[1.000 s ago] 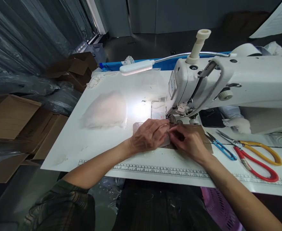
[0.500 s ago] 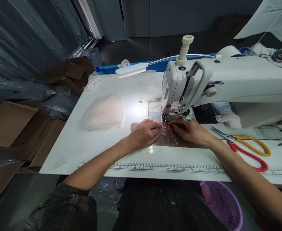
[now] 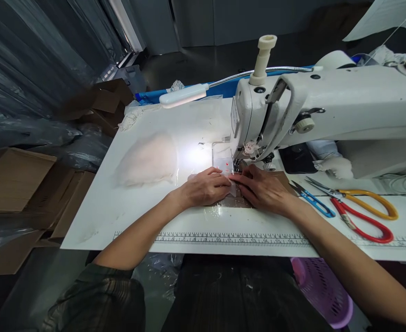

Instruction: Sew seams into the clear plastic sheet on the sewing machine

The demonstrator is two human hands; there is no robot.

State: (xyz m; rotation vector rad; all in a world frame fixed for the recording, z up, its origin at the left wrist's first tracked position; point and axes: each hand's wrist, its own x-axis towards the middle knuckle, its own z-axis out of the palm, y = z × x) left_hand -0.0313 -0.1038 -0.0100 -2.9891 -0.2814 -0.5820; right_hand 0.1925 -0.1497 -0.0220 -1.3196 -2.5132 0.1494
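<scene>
Just in front of the sewing machine's presser foot [image 3: 236, 165], a piece of sheer whitish fabric [image 3: 233, 188] with small red marks lies over a brown sheet [image 3: 235, 203]. My left hand [image 3: 206, 188] rests palm down on its left part, fingers bent together and closed on the sheer fabric; its thumb is hidden. My right hand [image 3: 263, 190] pinches the fabric's edge right by the needle area, its fingertips almost meeting those of the left. Blue thread snips [image 3: 313, 199] lie beside my right wrist.
The sewing machine [image 3: 313, 106] fills the back right. Scissors [image 3: 362, 212] with red and orange handles lie right of my right arm. A lamp [image 3: 184, 96] lights a fluffy pale piece [image 3: 151, 159] on the left. A printed ruler [image 3: 223, 240] runs along the table's front edge.
My right hand has moved left, closer to my left hand, and the blue thread snips now show beside it. My left hand stays on the fabric. The view has shifted slightly.
</scene>
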